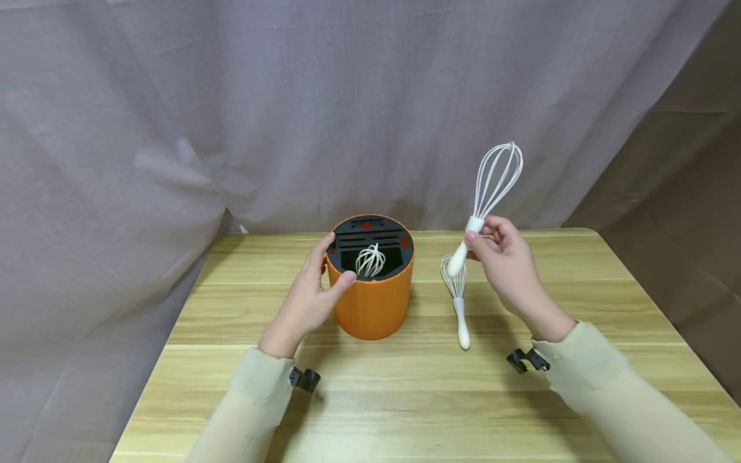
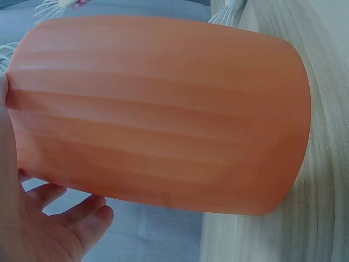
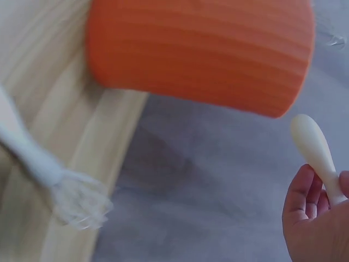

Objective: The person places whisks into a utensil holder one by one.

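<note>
My right hand (image 1: 509,263) grips a white whisk (image 1: 476,224) near where handle meets wires, in the air above the table. The whisk tilts, wires up and handle end down toward the left; its pale handle (image 3: 313,143) shows in the right wrist view. My left hand (image 1: 307,299) rests against the left side and rim of an orange utensil holder (image 1: 373,312), thumb at the front rim, fingers loosely spread. From the holder's black slotted insert (image 1: 370,225) shows the wire head of another whisk (image 1: 370,260). A further whisk (image 1: 460,315) lies on the table, beneath the held one.
The wooden table (image 1: 405,399) has its back edge against a grey curtain (image 1: 347,109). A darker brown cloth (image 1: 683,193) hangs at the right. Black camera mounts (image 1: 305,379) sit on both wrists.
</note>
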`<action>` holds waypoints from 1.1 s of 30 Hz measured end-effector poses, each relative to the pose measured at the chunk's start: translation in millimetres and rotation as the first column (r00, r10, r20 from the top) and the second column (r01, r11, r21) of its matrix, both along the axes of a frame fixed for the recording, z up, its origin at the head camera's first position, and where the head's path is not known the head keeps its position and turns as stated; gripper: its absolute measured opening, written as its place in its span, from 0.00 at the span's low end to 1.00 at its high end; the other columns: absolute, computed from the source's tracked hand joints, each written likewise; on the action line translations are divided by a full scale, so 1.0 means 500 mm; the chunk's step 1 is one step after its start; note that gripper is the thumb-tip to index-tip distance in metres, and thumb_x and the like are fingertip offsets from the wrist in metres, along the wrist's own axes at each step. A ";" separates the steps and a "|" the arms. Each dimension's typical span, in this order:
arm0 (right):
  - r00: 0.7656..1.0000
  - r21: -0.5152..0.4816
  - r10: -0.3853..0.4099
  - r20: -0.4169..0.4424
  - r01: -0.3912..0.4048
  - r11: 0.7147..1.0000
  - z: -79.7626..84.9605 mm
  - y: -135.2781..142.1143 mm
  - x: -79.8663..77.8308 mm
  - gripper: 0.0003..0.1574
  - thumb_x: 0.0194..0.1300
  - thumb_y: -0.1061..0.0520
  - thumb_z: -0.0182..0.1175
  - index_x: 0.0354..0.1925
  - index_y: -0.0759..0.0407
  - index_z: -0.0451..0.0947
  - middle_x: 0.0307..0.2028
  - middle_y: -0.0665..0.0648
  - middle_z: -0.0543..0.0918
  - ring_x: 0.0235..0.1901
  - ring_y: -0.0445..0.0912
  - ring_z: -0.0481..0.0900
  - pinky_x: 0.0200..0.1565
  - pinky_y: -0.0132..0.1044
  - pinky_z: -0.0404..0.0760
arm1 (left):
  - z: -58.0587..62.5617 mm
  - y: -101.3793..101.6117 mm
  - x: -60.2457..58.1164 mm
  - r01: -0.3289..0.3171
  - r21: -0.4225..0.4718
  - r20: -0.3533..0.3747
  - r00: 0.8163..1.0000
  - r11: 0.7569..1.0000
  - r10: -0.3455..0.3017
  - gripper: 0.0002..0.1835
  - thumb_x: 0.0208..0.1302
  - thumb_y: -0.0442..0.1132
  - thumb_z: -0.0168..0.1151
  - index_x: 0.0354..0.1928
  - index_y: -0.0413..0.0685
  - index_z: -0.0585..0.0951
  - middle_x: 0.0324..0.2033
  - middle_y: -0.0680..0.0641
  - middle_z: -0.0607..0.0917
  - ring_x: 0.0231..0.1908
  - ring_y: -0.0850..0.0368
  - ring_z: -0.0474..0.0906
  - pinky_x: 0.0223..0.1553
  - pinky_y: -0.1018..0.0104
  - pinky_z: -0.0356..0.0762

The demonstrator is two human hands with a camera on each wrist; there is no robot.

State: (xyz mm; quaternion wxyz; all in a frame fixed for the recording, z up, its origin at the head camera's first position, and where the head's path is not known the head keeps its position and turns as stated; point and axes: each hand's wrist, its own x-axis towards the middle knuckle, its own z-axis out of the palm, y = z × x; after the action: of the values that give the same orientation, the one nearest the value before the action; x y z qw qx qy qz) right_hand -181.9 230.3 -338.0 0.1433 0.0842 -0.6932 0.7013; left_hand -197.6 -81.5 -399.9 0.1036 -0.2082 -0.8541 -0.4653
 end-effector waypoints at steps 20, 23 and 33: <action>0.973 -0.200 0.053 -0.224 -0.099 0.975 0.088 -0.180 -0.019 0.18 0.61 0.64 0.54 0.50 0.65 0.64 0.39 0.63 0.72 0.37 0.53 0.74 0.39 0.40 0.79 | -0.012 0.005 -0.014 -0.022 -0.016 -0.018 1.000 1.000 0.022 0.41 0.54 0.63 0.54 0.67 0.69 0.48 0.63 0.64 0.54 0.57 0.63 0.61 0.55 0.63 0.64; 0.973 -0.192 0.056 -0.224 -0.100 0.976 0.093 -0.202 -0.022 0.18 0.62 0.63 0.54 0.50 0.64 0.64 0.40 0.63 0.73 0.37 0.52 0.74 0.40 0.41 0.78 | -0.013 0.006 -0.015 -0.023 -0.017 -0.023 0.999 1.000 0.023 0.40 0.54 0.63 0.54 0.67 0.69 0.48 0.63 0.64 0.54 0.57 0.63 0.61 0.55 0.64 0.64; 0.972 -0.151 0.055 -0.229 -0.092 0.984 0.126 -0.237 -0.016 0.18 0.62 0.64 0.52 0.51 0.66 0.63 0.39 0.64 0.72 0.37 0.54 0.74 0.42 0.45 0.77 | -0.012 0.008 -0.016 -0.013 -0.011 -0.022 1.000 1.000 0.013 0.40 0.55 0.63 0.54 0.67 0.68 0.48 0.63 0.63 0.55 0.58 0.62 0.61 0.55 0.62 0.64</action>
State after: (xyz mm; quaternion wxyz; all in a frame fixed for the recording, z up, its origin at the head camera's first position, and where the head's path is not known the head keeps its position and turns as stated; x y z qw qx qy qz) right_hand -189.7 111.9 -275.1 0.2007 0.1765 -0.6104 0.7456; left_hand -205.5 -77.7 -406.0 0.1146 -0.2082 -0.8569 -0.4574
